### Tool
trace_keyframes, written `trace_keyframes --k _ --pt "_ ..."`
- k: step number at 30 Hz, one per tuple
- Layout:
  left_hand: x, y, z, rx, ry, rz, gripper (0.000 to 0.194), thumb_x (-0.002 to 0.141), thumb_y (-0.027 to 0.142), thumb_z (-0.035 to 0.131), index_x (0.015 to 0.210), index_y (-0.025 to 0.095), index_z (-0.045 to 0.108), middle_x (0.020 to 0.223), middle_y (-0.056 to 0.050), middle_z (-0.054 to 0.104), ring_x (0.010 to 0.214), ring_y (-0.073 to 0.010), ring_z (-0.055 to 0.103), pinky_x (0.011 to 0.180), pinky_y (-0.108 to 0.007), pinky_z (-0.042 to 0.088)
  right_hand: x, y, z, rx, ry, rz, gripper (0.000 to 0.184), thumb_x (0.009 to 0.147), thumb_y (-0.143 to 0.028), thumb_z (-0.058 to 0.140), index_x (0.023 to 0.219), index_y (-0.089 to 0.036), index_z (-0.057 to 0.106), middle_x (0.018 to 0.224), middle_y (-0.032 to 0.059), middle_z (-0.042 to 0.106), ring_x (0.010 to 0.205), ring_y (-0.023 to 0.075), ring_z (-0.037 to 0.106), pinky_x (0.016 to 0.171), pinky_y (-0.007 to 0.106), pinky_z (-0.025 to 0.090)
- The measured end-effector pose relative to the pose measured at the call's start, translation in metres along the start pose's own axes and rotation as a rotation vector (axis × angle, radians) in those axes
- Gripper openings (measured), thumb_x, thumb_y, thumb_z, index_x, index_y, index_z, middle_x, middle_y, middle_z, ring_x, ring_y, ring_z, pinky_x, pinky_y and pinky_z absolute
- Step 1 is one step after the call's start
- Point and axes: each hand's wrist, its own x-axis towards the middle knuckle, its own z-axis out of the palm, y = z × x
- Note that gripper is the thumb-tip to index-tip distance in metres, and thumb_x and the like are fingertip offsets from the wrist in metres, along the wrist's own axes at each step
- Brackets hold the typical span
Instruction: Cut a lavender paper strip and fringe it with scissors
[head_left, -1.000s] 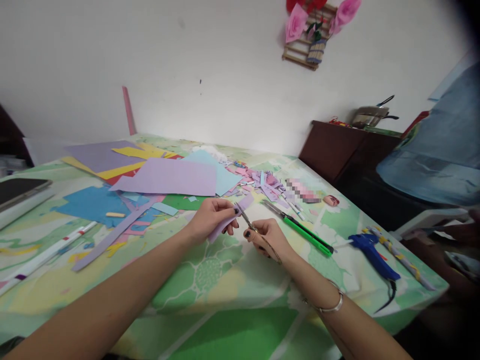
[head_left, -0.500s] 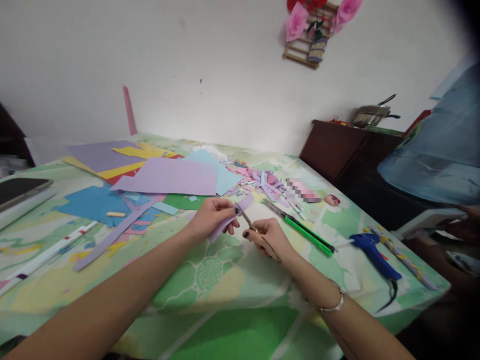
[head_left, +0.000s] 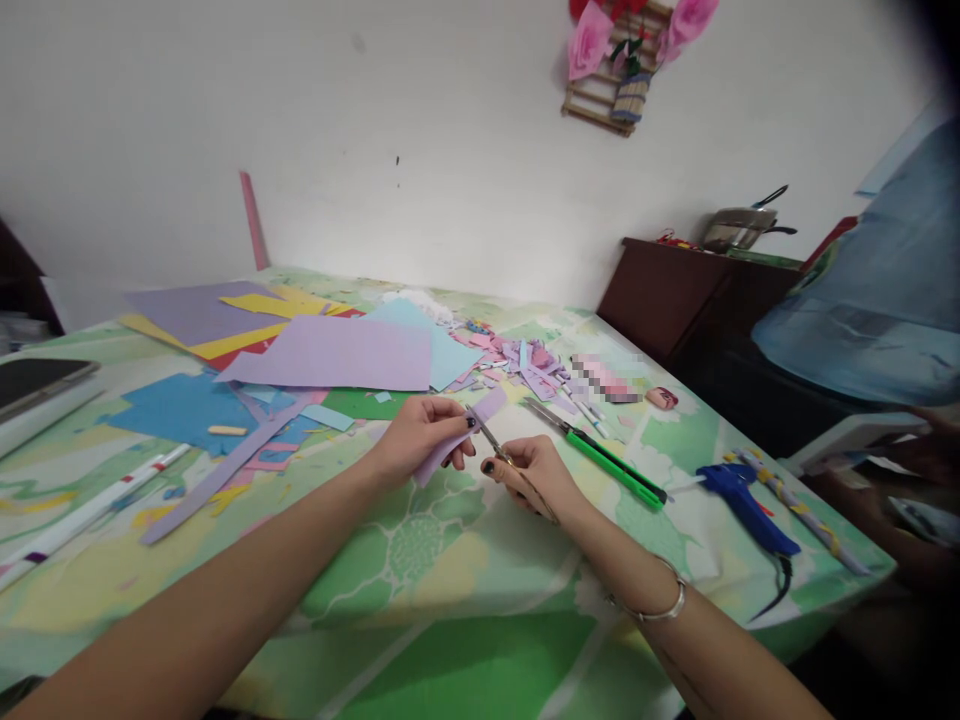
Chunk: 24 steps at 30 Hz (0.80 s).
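Observation:
My left hand [head_left: 420, 432] pinches a folded strip of lilac paper [head_left: 459, 436] over the middle of the table. My right hand [head_left: 534, 474] grips small scissors [head_left: 501, 452], whose blades point up-left and meet the paper's edge. Both hands hover just above the green patterned tablecloth [head_left: 420, 560]. A silver bangle [head_left: 660, 604] circles my right wrist.
Larger green-handled scissors [head_left: 604, 458] and a blue glue gun [head_left: 746, 512] lie to the right. Sheets of lilac, blue, yellow and red paper [head_left: 330, 355] and several scraps [head_left: 525, 362] cover the far side. Pens [head_left: 82, 515] lie left. A dark cabinet [head_left: 675, 295] stands beyond the right edge.
Almost nothing differs; both hands and the scissors hold their place, with only a slight shift of the camera view.

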Motion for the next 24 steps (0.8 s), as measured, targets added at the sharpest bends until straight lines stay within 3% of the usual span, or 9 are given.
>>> trace_keyframes --k 24 --pt "0.0016 0.0003 0.0000 -0.005 -0.003 -0.008 0.018 0.071 0.027 0.066 0.065 0.011 0.060 0.056 -0.004 0.066 0.040 -0.0105 0.057 0.039 -0.018 0.038 -0.0009 0.0025 -0.0015 0.019 -0.043 -0.070 0.043 0.069 -0.054 0.062 0.055 -0.018 0.043 0.038 -0.0078 0.033 0.032 0.0053 0.028 0.033 0.020 0.018"
